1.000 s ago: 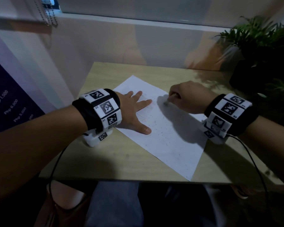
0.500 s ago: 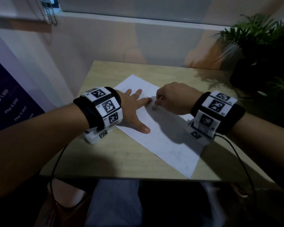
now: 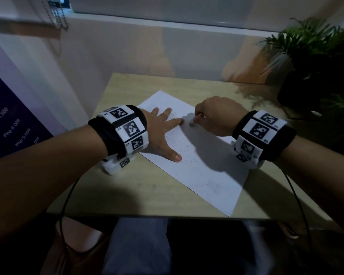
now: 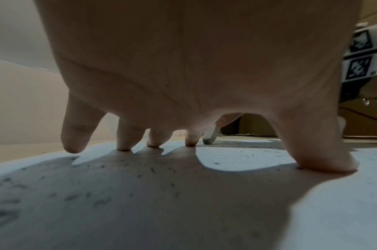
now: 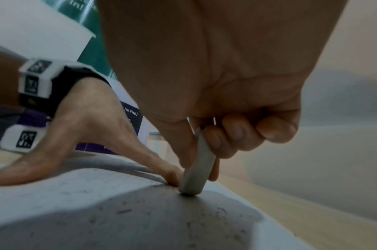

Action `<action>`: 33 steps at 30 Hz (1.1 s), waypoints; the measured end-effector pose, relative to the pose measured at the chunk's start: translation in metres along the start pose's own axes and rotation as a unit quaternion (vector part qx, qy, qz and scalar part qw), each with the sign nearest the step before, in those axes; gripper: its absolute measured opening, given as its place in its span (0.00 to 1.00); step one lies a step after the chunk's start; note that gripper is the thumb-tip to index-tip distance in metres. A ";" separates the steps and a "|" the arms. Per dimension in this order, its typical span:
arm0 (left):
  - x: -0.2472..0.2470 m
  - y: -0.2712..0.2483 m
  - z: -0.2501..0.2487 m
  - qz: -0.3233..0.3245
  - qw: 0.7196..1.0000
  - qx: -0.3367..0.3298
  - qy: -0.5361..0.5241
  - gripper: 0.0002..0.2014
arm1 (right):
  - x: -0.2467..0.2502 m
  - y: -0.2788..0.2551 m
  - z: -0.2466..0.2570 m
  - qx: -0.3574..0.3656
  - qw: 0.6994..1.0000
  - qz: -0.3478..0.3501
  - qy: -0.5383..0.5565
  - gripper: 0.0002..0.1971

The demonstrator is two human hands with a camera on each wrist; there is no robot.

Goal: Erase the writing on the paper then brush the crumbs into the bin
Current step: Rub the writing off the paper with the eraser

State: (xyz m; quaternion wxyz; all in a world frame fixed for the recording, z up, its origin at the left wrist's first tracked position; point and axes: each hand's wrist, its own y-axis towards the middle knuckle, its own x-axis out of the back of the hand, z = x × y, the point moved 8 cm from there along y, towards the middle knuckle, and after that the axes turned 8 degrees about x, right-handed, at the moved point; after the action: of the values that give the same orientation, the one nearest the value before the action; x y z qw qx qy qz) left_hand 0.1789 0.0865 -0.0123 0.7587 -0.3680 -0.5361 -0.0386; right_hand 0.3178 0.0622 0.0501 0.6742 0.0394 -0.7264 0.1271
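white paper (image 3: 205,171) with dark specks, grey eraser (image 5: 197,170), tan table (image 3: 127,187), black-and-white checkered wristbands (image 3: 125,130)

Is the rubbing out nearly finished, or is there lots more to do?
Partly done: dark eraser crumbs already dot the white sheet of paper. In hand: the right hand grips the grey stick eraser, its tip on the sheet, while the left hand presses the sheet flat. Faint lines remain by the left fingers. Left: finishing, then brushing crumbs away; no bin shows in these views.

Dim light, hard shadows, edges warped, perhaps motion-blurred.
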 end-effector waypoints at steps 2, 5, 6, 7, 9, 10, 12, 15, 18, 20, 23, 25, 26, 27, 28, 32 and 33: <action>0.000 0.001 0.001 0.007 1.000 0.000 -0.005 0.70 | -0.003 -0.003 0.014 0.020 1.000 0.002 0.001 0.15; 0.000 0.000 0.000 0.013 1.000 0.000 -0.007 0.69 | -0.003 -0.002 0.019 0.030 0.998 0.019 0.060 0.13; 0.001 0.000 0.000 0.014 1.000 0.001 -0.004 0.69 | -0.001 0.001 0.012 0.014 0.998 0.021 0.065 0.14; 0.001 -0.001 0.000 0.015 1.000 0.003 -0.001 0.69 | 0.000 0.003 0.005 -0.001 0.998 0.019 0.058 0.14; 0.002 -0.002 -0.001 0.013 1.000 0.006 0.004 0.67 | 0.000 0.006 -0.001 -0.017 1.000 0.008 0.015 0.15; 0.002 -0.003 -0.001 0.009 1.000 0.006 0.002 0.66 | 0.000 0.005 0.005 -0.014 1.000 0.001 -0.015 0.15; 0.002 -0.003 -0.001 0.005 1.000 0.002 -0.004 0.66 | -0.002 -0.001 0.026 0.021 0.998 -0.018 -0.054 0.15; 0.002 -0.001 -0.002 0.002 1.000 -0.002 -0.013 0.66 | -0.008 -0.013 0.048 0.080 0.997 0.004 0.011 0.16; 0.001 -0.001 -0.001 0.005 1.000 0.002 -0.006 0.66 | -0.005 -0.009 0.024 0.040 0.996 0.033 0.068 0.16; 0.001 -0.001 -0.002 -0.001 1.000 0.002 -0.003 0.66 | -0.004 -0.003 0.003 -0.004 0.998 0.024 0.050 0.18; 0.000 -0.001 -0.001 -0.004 1.000 0.002 -0.010 0.65 | -0.004 -0.005 0.013 0.006 1.000 -0.003 -0.009 0.17; 0.000 0.000 -0.001 -0.006 1.000 0.001 -0.016 0.66 | -0.005 -0.014 0.035 0.055 0.998 -0.019 -0.025 0.15; 0.001 0.000 -0.001 -0.007 1.000 0.000 -0.018 0.65 | -0.006 -0.018 0.042 0.075 0.997 -0.016 -0.009 0.14; 0.001 0.001 -0.002 -0.008 1.000 0.000 -0.019 0.65 | -0.007 -0.019 0.043 0.080 0.997 -0.006 0.020 0.13; 0.000 0.001 -0.002 -0.009 1.000 0.001 -0.018 0.65 | -0.008 -0.018 0.039 0.073 0.996 0.005 0.043 0.14; 0.000 0.002 -0.002 -0.017 1.000 0.002 -0.009 0.66 | -0.004 -0.005 0.007 0.012 1.000 -0.010 -0.007 0.19; 0.000 0.002 -0.002 -0.019 1.000 0.003 -0.009 0.65 | -0.003 -0.006 0.008 0.009 0.999 -0.021 -0.023 0.18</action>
State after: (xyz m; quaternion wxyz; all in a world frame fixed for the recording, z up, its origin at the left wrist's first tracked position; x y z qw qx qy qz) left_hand 0.1813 0.0867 -0.0134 0.7542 -0.3558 -0.5499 -0.0478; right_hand 0.3119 0.0543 0.0475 0.6595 0.0639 -0.7396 0.1185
